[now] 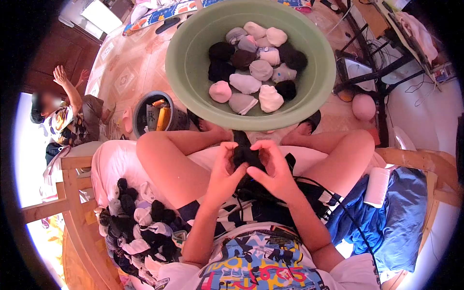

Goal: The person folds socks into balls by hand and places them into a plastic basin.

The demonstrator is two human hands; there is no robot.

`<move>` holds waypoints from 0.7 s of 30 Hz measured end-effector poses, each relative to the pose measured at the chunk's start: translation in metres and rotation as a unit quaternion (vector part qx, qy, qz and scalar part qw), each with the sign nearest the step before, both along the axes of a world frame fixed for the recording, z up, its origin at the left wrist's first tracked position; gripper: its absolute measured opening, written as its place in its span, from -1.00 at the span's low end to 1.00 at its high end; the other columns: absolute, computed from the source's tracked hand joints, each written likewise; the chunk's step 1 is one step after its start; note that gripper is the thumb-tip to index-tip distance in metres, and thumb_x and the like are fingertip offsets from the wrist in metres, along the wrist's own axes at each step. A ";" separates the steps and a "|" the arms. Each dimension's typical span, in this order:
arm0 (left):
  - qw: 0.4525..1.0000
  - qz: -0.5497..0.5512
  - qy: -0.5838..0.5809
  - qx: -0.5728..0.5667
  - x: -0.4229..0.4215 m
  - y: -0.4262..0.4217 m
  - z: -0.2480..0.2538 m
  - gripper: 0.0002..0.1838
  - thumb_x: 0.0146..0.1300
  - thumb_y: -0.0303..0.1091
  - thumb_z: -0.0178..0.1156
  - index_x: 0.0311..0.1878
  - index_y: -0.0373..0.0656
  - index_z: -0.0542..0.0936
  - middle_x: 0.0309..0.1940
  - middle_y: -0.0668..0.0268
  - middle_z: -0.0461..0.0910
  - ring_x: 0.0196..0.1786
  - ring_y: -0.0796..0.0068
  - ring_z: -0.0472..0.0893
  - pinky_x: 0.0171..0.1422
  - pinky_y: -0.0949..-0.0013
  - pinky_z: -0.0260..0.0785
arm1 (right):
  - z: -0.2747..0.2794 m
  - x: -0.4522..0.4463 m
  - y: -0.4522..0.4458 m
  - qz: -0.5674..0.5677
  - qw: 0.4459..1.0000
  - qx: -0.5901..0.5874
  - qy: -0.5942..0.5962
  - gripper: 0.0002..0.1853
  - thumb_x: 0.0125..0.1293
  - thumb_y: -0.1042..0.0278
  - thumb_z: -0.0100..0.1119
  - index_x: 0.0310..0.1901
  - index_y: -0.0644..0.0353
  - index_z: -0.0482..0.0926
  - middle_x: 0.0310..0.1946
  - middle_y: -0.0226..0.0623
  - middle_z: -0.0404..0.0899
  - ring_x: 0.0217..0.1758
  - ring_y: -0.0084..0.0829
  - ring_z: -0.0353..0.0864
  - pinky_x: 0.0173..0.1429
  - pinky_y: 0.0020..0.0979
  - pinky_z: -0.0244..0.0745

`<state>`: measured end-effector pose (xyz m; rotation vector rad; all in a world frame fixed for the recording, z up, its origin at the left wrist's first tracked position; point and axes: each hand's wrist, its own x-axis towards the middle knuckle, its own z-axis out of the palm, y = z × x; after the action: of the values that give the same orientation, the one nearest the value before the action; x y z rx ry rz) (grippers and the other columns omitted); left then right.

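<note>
A black sock (243, 141) is held between my two hands above my lap. My left hand (226, 169) has its fingers wrapped round the sock's left side. On the other side my right hand (271, 169) grips it, with both thumbs close together at the near edge. Beyond my hands stands a large green basin (319, 96) with several balled socks in white, grey, black and pink, among them a pink one (220, 92). A heap of loose socks (137, 227) lies beside my left thigh.
A grey bucket (140, 116) with yellow items stands left of the basin. Another person (65, 113) sits at the far left with raised hands. A white roll (376, 187) lies on blue cloth (406, 217) at the right, by a wooden armrest (415, 159).
</note>
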<state>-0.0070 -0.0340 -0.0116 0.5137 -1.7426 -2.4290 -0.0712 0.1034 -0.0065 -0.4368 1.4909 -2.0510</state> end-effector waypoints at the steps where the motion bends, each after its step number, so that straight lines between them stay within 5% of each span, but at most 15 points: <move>1: 0.999 0.038 0.000 0.001 0.000 0.003 -0.003 -0.64 0.22 -0.68 0.14 0.06 -0.20 0.37 -0.08 0.33 0.42 0.00 0.49 0.48 0.16 0.48 0.30 | 0.001 0.002 -0.002 -0.014 0.995 0.069 0.071 -0.61 0.22 0.56 0.26 0.07 0.23 0.39 -0.03 -0.24 0.44 0.03 -0.35 0.50 0.18 -0.41 0.38; 2: 0.999 0.038 -0.001 -0.001 0.000 0.002 -0.001 -0.64 0.22 -0.68 0.14 0.06 -0.20 0.37 -0.08 0.33 0.42 0.00 0.49 0.48 0.16 0.48 0.30 | 0.002 0.003 -0.004 -0.029 0.980 0.136 0.142 -0.62 0.20 0.56 0.26 0.05 0.24 0.41 -0.05 -0.19 0.46 0.02 -0.29 0.53 0.15 -0.38 0.41; 4: 0.944 0.062 -0.035 -0.322 -0.002 0.005 0.005 -0.67 0.16 -0.72 0.15 -0.01 -0.22 0.45 -0.10 0.25 0.43 -0.06 0.39 0.53 0.07 0.41 0.38 | -0.001 0.002 -0.011 -0.066 0.961 0.176 0.203 -0.63 0.18 0.55 0.27 0.02 0.25 0.43 -0.08 -0.15 0.47 -0.04 -0.22 0.55 0.09 -0.35 0.45; 7: 0.905 0.096 -0.012 -0.413 -0.003 0.013 0.010 -0.67 0.11 -0.70 0.20 -0.04 -0.22 0.55 -0.08 0.18 0.43 -0.13 0.28 0.56 -0.02 0.34 0.44 | 0.003 0.004 -0.012 -0.130 0.922 0.240 0.276 -0.67 0.16 0.54 0.28 -0.03 0.27 0.47 -0.13 -0.10 0.49 -0.13 -0.10 0.58 -0.02 -0.30 0.51; 10: 0.876 0.141 0.010 -0.462 -0.005 0.022 0.015 -0.63 0.08 -0.66 0.27 0.00 -0.20 0.61 -0.11 0.17 0.48 -0.14 0.23 0.57 -0.06 0.31 0.47 | 0.004 0.004 -0.013 -0.169 0.903 0.257 0.300 -0.69 0.15 0.52 0.31 -0.08 0.29 0.49 -0.17 -0.13 0.51 -0.22 -0.16 0.61 -0.14 -0.33 0.54; 14: 0.851 0.146 0.021 -0.504 0.001 0.017 0.004 -0.61 0.07 -0.66 0.29 0.02 -0.18 0.63 -0.19 0.18 0.55 -0.15 0.22 0.60 -0.05 0.30 0.48 | -0.009 0.001 -0.011 -0.109 0.960 0.218 0.137 -0.69 0.17 0.49 0.35 -0.08 0.30 0.49 -0.33 -0.29 0.54 -0.34 -0.49 0.61 -0.27 -0.47 0.53; 19: 0.912 0.234 -0.032 -0.335 0.003 0.017 -0.009 -0.67 0.12 -0.64 0.29 -0.01 -0.21 0.64 -0.25 0.22 0.64 -0.23 0.35 0.65 -0.07 0.33 0.53 | -0.004 0.009 -0.015 -0.056 0.981 0.186 -0.017 -0.69 0.18 0.51 0.36 -0.09 0.29 0.46 -0.29 -0.30 0.54 -0.30 -0.59 0.58 -0.32 -0.54 0.51; 21: 0.908 0.219 -0.017 -0.356 0.003 0.013 -0.008 -0.70 0.14 -0.63 0.29 -0.03 -0.24 0.64 -0.25 0.22 0.65 -0.24 0.41 0.66 -0.07 0.36 0.54 | -0.006 0.011 -0.019 -0.104 0.984 0.146 -0.010 -0.69 0.18 0.53 0.35 -0.10 0.29 0.45 -0.26 -0.31 0.55 -0.29 -0.59 0.58 -0.28 -0.55 0.53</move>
<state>-0.0044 -0.0209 -0.0194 0.7342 -2.0693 -1.3642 -0.0607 0.0840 -0.0121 -0.1474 1.8550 -1.9376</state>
